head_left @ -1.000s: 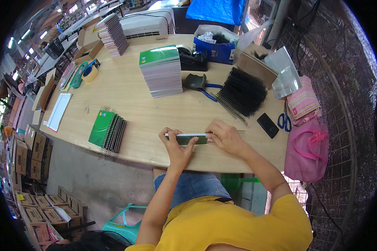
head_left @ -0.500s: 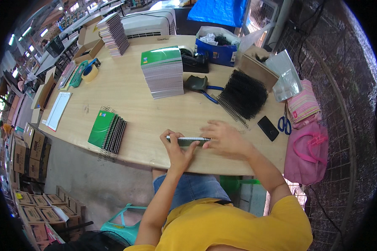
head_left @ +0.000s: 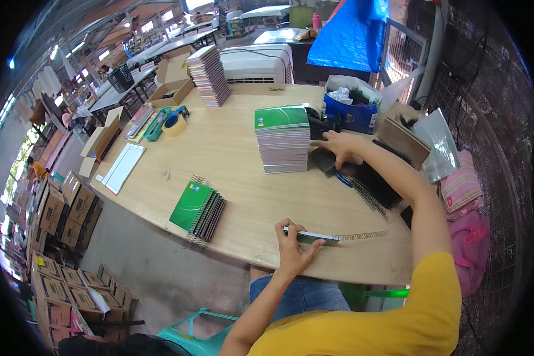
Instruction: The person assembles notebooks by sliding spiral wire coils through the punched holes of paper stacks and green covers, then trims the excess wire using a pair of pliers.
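Near the table's front edge, my left hand point(head_left: 293, 250) grips a small notebook point(head_left: 317, 239) edge-up between thumb and fingers. A thin wire coil point(head_left: 365, 235) sticks out from the notebook's right end and reaches over the table. My right hand point(head_left: 342, 144) is stretched far forward, fingers apart, over a dark pad-like thing point(head_left: 322, 161) and a blue-handled tool point(head_left: 343, 180), partly hidden by the hand. Beside it on the left stands a tall stack of green-covered notebooks point(head_left: 282, 145). A heap of black coils point(head_left: 377, 184) lies under my right forearm.
Coil-bound green notebooks point(head_left: 197, 207) are piled left of my left hand. Farther back are another tall stack point(head_left: 209, 77), tape point(head_left: 175, 124), a blue box point(head_left: 350, 113) and an open carton point(head_left: 175, 71). A pink bag point(head_left: 469, 249) hangs at the right edge.
My right hand has left the notebook and moved forward to the dark thing by the tall stack. The coil's free length now shows. The view has shifted; my left hand still holds the notebook.
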The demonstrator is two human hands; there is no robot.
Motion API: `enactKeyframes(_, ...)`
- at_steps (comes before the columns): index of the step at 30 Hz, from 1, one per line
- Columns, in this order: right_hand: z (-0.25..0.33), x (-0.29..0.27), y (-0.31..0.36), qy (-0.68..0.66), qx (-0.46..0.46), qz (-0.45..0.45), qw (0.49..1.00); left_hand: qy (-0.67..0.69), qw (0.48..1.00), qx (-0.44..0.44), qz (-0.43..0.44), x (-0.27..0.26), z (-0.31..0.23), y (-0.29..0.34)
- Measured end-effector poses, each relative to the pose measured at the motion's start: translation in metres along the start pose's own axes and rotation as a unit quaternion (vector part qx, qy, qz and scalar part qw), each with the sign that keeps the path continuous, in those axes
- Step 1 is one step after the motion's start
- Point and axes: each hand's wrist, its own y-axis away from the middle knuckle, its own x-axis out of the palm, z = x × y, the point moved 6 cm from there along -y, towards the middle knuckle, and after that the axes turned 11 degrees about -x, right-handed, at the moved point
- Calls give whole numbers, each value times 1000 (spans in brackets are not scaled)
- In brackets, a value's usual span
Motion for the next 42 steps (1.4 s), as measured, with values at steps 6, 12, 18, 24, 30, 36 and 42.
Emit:
enactKeyframes(6, 49, 32, 55, -47, 18, -192, 980, 0, 1000, 7, 6, 1, -6, 1)
enactKeyframes(12, 106, 30, 101, -163, 27, -266, 950, -4, 1000, 20, 3, 0, -2, -1)
enactKeyframes(18, 145, 82, 135, -465, 1, -193, 864, 14, 1000, 8, 13, 3, -1, -5)
enactKeyframes(24, 157, 82, 143, -595, -53, -157, 786, 11, 999, 20, 24, 3, 0, -4)
enactKeyframes(30, 165, 78, 142, -650, -101, -190, 729, 35, 999, -6, 38, 7, -2, -2)
enactKeyframes(36, 168, 79, 137, -456, -44, -198, 866, 24, 999, 29, 28, 15, -8, 0)
enactKeyframes(42, 168, 77, 141, -554, -82, -230, 796, 39, 998, 23, 51, 26, -9, 5)
